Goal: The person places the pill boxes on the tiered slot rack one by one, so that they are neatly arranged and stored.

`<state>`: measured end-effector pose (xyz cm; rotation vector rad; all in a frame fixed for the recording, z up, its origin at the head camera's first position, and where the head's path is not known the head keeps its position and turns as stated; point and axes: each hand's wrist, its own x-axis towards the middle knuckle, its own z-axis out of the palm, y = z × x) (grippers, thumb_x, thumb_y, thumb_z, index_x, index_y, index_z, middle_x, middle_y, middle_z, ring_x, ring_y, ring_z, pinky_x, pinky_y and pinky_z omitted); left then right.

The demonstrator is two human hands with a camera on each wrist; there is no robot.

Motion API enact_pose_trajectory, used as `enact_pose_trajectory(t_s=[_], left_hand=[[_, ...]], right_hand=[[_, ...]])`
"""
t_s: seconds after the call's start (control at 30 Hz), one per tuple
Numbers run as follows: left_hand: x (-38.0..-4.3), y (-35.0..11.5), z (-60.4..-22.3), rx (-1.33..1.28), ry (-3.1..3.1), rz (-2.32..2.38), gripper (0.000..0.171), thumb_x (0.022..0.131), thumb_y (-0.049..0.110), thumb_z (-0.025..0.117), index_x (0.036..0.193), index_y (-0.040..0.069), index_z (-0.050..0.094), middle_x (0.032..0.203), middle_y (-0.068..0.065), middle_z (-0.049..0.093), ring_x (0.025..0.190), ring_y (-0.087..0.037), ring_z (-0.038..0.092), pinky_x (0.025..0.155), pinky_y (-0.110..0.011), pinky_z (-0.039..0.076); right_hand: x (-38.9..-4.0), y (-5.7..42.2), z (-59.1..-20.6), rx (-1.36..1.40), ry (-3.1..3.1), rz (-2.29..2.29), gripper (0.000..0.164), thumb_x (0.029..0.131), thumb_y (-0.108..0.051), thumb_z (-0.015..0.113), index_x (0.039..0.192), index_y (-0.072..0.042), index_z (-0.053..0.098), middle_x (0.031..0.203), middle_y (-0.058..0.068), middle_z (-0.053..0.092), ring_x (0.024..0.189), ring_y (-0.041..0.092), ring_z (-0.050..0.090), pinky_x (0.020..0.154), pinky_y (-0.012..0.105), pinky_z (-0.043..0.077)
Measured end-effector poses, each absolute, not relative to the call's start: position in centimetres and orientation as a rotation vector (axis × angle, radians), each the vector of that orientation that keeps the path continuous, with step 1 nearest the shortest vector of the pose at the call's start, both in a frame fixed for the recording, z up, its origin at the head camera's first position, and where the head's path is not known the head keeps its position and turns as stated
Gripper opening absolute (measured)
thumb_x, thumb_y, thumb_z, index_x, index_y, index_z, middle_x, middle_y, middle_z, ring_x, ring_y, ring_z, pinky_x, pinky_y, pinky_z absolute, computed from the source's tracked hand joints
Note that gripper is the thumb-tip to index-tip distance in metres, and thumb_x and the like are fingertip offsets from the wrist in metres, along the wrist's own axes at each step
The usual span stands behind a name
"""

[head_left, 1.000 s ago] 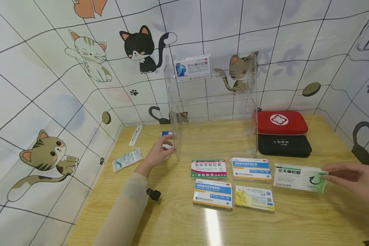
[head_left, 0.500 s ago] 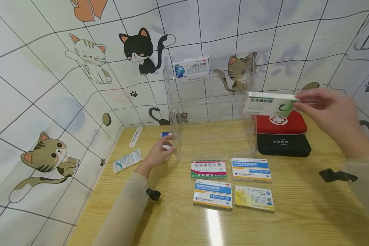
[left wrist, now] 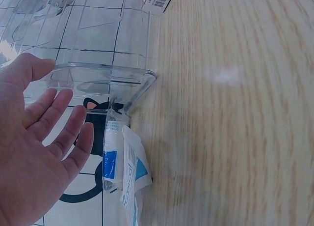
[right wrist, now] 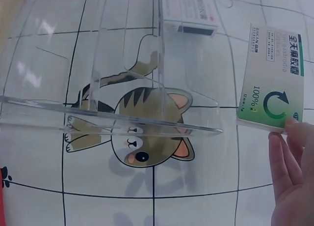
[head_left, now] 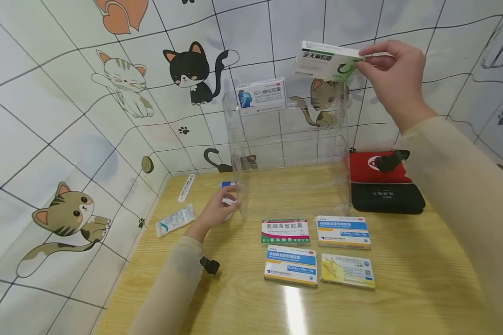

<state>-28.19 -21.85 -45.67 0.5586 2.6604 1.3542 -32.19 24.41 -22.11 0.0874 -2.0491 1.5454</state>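
My right hand (head_left: 396, 77) pinches the right end of a white and green medicine box (head_left: 327, 63), its printed front toward me. It holds the box above the top right of a clear plastic display rack (head_left: 291, 165). In the right wrist view, thumb and fingers grip one end of this medicine box (right wrist: 272, 78), beside the rack's edge (right wrist: 196, 130). Another medicine box (head_left: 261, 96), white with a blue picture, stands in the rack's top tier at left. My left hand (head_left: 215, 209) has its relaxed fingers (left wrist: 78, 132) at the rack's left side panel.
Several medicine boxes lie flat before the rack, including a green and pink one (head_left: 285, 231) and a yellow one (head_left: 348, 271). A red case (head_left: 370, 170) sits on a black case (head_left: 387, 198) at right. A sachet (head_left: 176, 220) and white strip (head_left: 186, 188) lie at left.
My right hand has lifted the white and green medicine box from low at the right, up and leftward past the red case to above the rack. The left hand stays at the rack's side.
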Motion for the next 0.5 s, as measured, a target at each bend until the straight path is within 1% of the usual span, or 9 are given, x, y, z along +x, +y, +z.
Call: enact_pose_trajectory(t_s=[0.13,0.27,0.3,0.33,0.4,0.5], left_hand=[[-28.2,-21.7,-45.6,0.559,2.652,1.338,0.057,0.100,0.014,0.067,0.151,0.003,0.044,0.147,-0.020,0.053,0.122,-0.034,0.059,0.096,-0.044,0.056],[-28.3,-21.6,-45.6,0.557,2.637,1.328,0.058,0.101,0.012,0.065,0.153,0.002,0.042,0.146,-0.019,0.053,0.122,-0.034,0.059,0.098,-0.046,0.055],[-28.3,-21.6,-45.6,0.557,2.639,1.327,0.058,0.101,0.011,0.065,0.153,0.002,0.042,0.147,-0.018,0.053,0.123,-0.034,0.059,0.098,-0.047,0.055],[-28.3,-21.6,-45.6,0.551,2.643,1.331,0.057,0.101,0.011,0.065,0.153,0.002,0.042,0.146,-0.017,0.053,0.122,-0.034,0.059,0.098,-0.047,0.055],[-28.4,-21.6,-45.7,0.545,2.654,1.338,0.057,0.101,0.010,0.065,0.152,0.001,0.043,0.145,-0.017,0.054,0.122,-0.034,0.059,0.098,-0.048,0.055],[-28.3,-21.7,-45.8,0.537,2.659,1.359,0.057,0.100,0.009,0.066,0.151,0.001,0.044,0.145,-0.019,0.054,0.122,-0.035,0.059,0.098,-0.049,0.055]], right_hand=[[-34.0,24.2,-21.7,0.086,-2.097,1.482,0.026,0.095,-0.029,0.075,0.120,-0.025,0.076,0.121,-0.011,0.077,0.104,-0.003,0.068,0.101,0.014,0.049],[-35.2,24.9,-21.5,0.053,-2.212,1.436,0.028,0.097,-0.032,0.072,0.124,-0.028,0.074,0.126,-0.011,0.075,0.105,-0.005,0.066,0.090,0.013,0.047],[-35.5,24.9,-21.4,0.050,-2.249,1.407,0.028,0.097,-0.033,0.071,0.125,-0.029,0.074,0.128,-0.012,0.073,0.106,-0.005,0.065,0.089,0.014,0.046],[-35.8,24.9,-21.5,0.053,-2.284,1.376,0.029,0.098,-0.034,0.071,0.126,-0.030,0.073,0.130,-0.011,0.073,0.107,-0.004,0.065,0.090,0.015,0.045],[-36.3,24.7,-21.6,0.060,-2.363,1.303,0.031,0.099,-0.037,0.069,0.129,-0.032,0.072,0.133,-0.010,0.071,0.111,-0.003,0.065,0.097,0.018,0.046],[-36.8,24.1,-22.0,0.083,-2.458,1.193,0.033,0.100,-0.039,0.066,0.132,-0.032,0.070,0.139,-0.005,0.068,0.119,0.003,0.064,0.108,0.026,0.047]])
